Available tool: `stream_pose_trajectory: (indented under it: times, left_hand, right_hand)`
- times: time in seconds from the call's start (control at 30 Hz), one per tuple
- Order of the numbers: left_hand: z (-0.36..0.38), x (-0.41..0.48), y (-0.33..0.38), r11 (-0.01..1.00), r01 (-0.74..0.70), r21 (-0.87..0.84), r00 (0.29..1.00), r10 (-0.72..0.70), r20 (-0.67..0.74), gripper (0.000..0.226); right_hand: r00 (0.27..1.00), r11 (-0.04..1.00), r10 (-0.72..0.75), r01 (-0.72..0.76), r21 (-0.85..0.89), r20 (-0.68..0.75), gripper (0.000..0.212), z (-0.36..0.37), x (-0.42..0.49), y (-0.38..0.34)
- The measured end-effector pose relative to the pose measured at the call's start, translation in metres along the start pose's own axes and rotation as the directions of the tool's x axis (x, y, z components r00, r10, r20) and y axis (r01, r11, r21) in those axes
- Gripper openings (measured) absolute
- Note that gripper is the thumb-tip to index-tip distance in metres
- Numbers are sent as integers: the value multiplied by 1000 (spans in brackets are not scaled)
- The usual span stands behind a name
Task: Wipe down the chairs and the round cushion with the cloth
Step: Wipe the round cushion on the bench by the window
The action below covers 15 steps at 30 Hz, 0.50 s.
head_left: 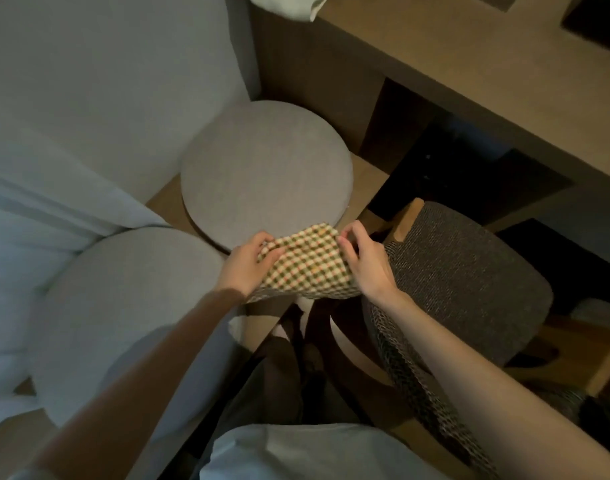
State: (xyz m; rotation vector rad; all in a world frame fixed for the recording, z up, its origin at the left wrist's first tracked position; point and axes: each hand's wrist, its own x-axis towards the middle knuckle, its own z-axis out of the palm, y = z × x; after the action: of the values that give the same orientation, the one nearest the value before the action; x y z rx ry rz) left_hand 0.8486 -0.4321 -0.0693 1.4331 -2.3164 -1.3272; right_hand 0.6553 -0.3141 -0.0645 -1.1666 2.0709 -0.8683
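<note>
A checked green-and-cream cloth (310, 265) hangs in the air between both hands, just in front of the near edge of the round grey cushion (265, 168). My left hand (248, 263) grips the cloth's left side with curled fingers. My right hand (362, 261) pinches its upper right corner between thumb and fingertips. A dark woven chair (469, 278) with light wooden posts stands to the right, under my right forearm. A pale grey rounded seat (123, 306) sits at the lower left, under my left forearm.
A wooden desk (469, 64) runs along the upper right, with dark open space beneath it. A grey wall and pale curtain (37, 209) fill the left. White fabric (289, 5) lies on the desk's far corner. My legs and the wooden floor show below the cloth.
</note>
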Motion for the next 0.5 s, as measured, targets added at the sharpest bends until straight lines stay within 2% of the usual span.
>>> stream_pose_trajectory:
  times: [0.3, 0.5]
  left_hand:
    - [-11, 142, -68, 999, 1, -41, 999, -2, -42, 12]
    - [-1, 228, -113, 999, 12, -44, 998, -14, -61, 15]
  right_hand:
    - [980, 981, 192, -192, 7, -54, 8, 63, 123, 14]
    - [962, 971, 229, -237, -42, -146, 9, 105, 211, 36]
